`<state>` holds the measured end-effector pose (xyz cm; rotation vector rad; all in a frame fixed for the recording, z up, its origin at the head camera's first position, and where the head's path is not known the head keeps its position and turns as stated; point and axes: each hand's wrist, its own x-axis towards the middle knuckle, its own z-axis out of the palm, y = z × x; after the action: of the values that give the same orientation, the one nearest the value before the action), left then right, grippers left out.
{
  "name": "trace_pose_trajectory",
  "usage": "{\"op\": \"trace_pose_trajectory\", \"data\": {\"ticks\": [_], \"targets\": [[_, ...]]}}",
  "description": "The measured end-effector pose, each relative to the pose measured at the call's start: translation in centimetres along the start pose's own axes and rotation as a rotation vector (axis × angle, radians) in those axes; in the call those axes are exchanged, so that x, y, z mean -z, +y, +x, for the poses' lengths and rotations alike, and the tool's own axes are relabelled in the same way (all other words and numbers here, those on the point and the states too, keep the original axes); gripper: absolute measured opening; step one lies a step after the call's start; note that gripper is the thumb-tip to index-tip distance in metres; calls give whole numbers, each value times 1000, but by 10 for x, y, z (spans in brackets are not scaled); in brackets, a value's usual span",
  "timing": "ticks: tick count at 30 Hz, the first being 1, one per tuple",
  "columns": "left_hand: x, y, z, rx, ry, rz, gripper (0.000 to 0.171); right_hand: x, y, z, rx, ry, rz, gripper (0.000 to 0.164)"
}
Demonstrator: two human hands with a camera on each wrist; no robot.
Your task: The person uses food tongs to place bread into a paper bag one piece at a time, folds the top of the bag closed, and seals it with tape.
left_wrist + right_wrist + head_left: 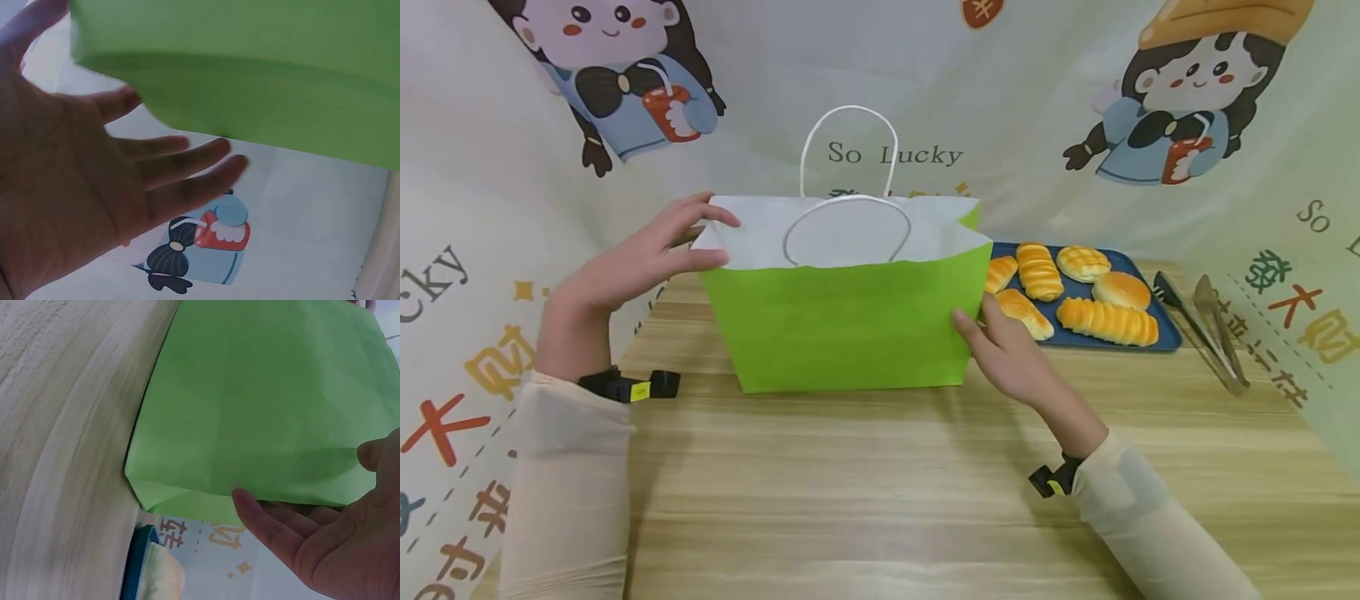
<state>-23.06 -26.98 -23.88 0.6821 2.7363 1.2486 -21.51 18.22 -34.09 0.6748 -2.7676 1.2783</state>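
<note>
**Paper bag upright between two hands, bread tray beside it**

The bag (850, 329) stands on the table (887, 500) in the middle of the head view, its mouth gaping upward. The hands are well apart, one at each side. The left hand (632, 258) touches the upper left corner of the rim, fingers spread and nearly straight (whether all the fingertips meet the paper, one cannot tell). The right hand (1011, 354) grips the right edge lower down, thumb on the front face and fingers on the side panel. Between the forearms, the table runs from the bag's base toward the person. On the right, the tray (1171, 335) lies just beside the bag, which hides its left end; the tongs (1187, 310) lie beyond the tray's right edge.

Materials: the bag is matte green paper, white inside, creased at its folds, with two looped white cord handles (850, 107). The table shows streaked, pale wood grain. The tray is dark blue with rounded corners; its breads (1107, 322) are golden, some ridged, one a smooth dome. Behind hangs a softly rippled, printed cloth (1015, 108).
</note>
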Motion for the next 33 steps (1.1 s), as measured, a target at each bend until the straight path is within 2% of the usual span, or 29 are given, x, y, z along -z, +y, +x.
{"op": "trace_pose_trajectory", "data": {"ticks": [4, 8, 14, 19, 23, 25, 28, 33], "targets": [[8, 3, 2, 37, -78, 21, 53, -1, 4, 3, -7, -26, 63, 59], [9, 6, 0, 76, -114, 47, 60, -2, 8, 4, -7, -35, 78, 63], [3, 8, 5, 82, -113, 48, 65, 6, 13, 5, -2, -28, 79, 62], [2, 7, 7, 82, -96, 43, 66, 18, 15, 10, 59, -106, 52, 61], [0, 5, 8, 74, -92, 35, 65, 34, 18, 15, 101, -130, -16, 70], [0, 4, 8, 77, -93, 35, 65, 46, 21, 20, 106, -105, -40, 71], [1, 4, 8, 89, -87, 37, 68, 68, 29, 29, 81, -28, -90, 64], [2, 3, 8, 89, -90, 56, 68, 116, 70, 33, -59, 206, -241, 56]]}}
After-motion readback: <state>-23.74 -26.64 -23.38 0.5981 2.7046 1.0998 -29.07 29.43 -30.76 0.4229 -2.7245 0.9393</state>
